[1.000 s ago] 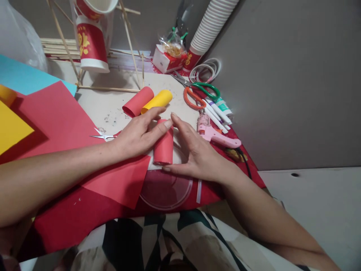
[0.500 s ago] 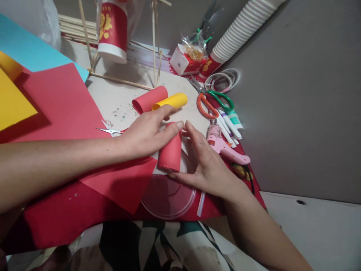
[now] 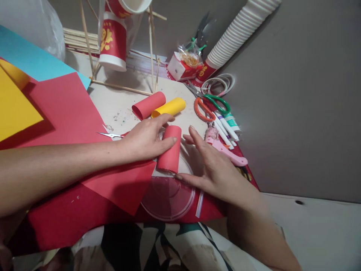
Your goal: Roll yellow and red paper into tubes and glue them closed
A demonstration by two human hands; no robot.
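My left hand has its thumb on top of a red paper tube and its fingers at the far-left side, holding it. The tube lies over a clear round plastic lid. To its right, my right hand is open, fingers and thumb spread; the thumb tip is close to the tube's near end, and I cannot tell if it touches. Beyond my left hand lie another red paper tube and a yellow paper tube. Small scissors stick out from beside my left wrist, their handles partly hidden.
Red paper, yellow paper and blue paper spread left. A stick frame stands behind, near red paper cups. At right are large scissors, a pink glue gun, markers and stacked cups.
My right hand has moved away from the tube's far end, its fingers now apart from it. My left thumb has slid back slightly across the tube. The view has shifted a little.
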